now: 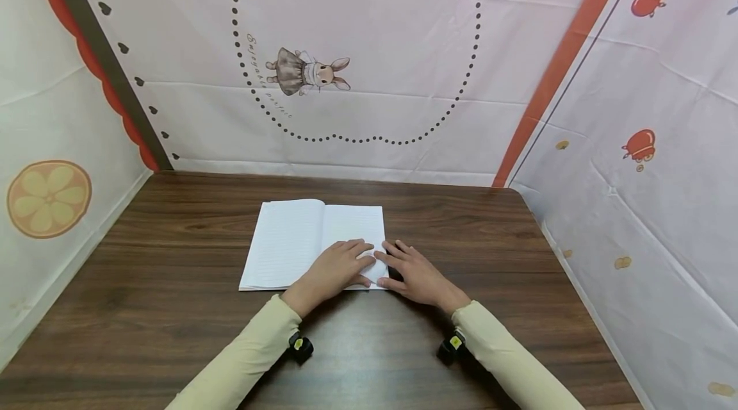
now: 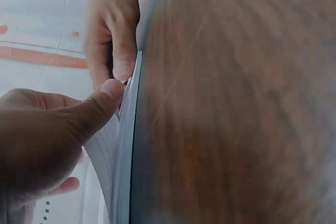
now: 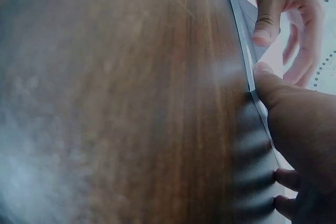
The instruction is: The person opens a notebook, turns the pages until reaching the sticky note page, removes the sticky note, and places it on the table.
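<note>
A ruled notebook [image 1: 282,243] lies spread on the table, its right page [image 1: 354,221] partly under both hands. My left hand [image 1: 337,267] rests over the lower part of that page with fingers extended, thumb near the bottom edge. Opposite it, my right hand [image 1: 421,275] lies at the lower right corner, its fingertips reaching onto the paper. In the left wrist view the left thumb [image 2: 102,100] touches the raised paper near the corner, close to the right thumb [image 2: 123,66]. In the right wrist view the right thumb [image 3: 265,72] touches the notebook's edge. Palms hide part of the paper.
The brown wood-grain table [image 1: 190,333] extends around the notebook. Printed cloth walls [image 1: 375,32] stand at the back and both sides. A small black wrist camera [image 1: 301,347] sits on the left wrist, another camera [image 1: 451,347] on the right.
</note>
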